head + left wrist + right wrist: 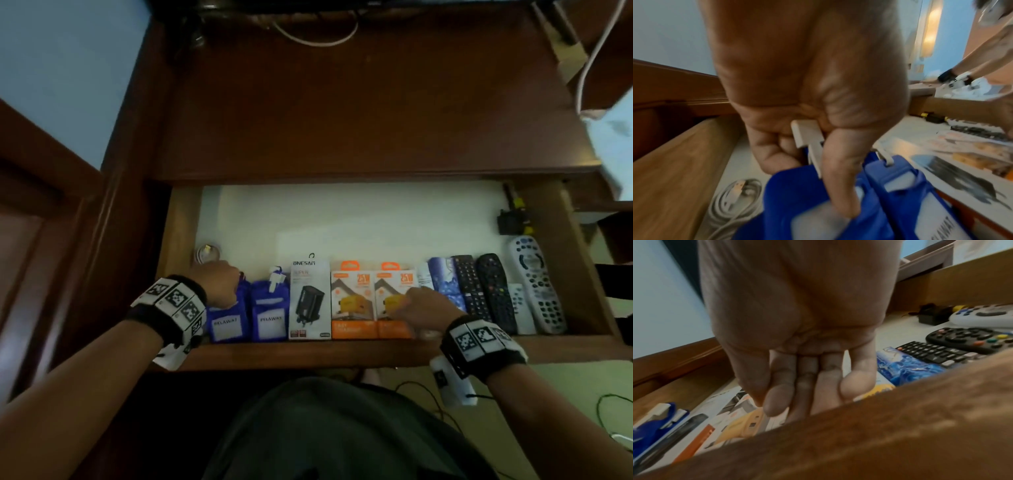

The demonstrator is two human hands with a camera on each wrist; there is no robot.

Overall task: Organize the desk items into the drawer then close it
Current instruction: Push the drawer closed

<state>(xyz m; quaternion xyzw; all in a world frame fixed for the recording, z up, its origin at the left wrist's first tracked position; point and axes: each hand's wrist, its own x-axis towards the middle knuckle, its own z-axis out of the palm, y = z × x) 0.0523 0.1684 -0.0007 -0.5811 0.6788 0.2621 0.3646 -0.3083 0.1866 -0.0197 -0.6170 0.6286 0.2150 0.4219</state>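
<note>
Concerns the leftmost blue pouch [227,322]: placed at the left end of the row along the front wall of the open drawer [308,354], touching the second blue pouch [269,315] on its right. Pinched at the white hanger tab [807,138] by the left grip [219,282], with the thumb pressed down on the pouch face. Probably the seating of this pouch into line, one of the last steps before closing.

To do it well:
- Lower by the tab, not by the soft body, and set the bottom edge against the front wall, level with the neighbour.
- Avoid pushing sideways to the right; could tip the second pouch and the white charger box [310,301] beside it.
- Mind the coiled white cable [207,255] just behind the pouch; better not to drag it along with the knuckles.
- Hold the right grip [424,308] as it is: fingers straight and together, resting flat on the right orange box [392,284], pinching nothing. Serves well to steady the row against a domino fall towards the remotes [496,291].
- Release the tab only when the pouch is settled, then lift both grips out above the front wall.
- Push the drawer evenly under the table [342,120], and check first that no tab stands too high.
</note>
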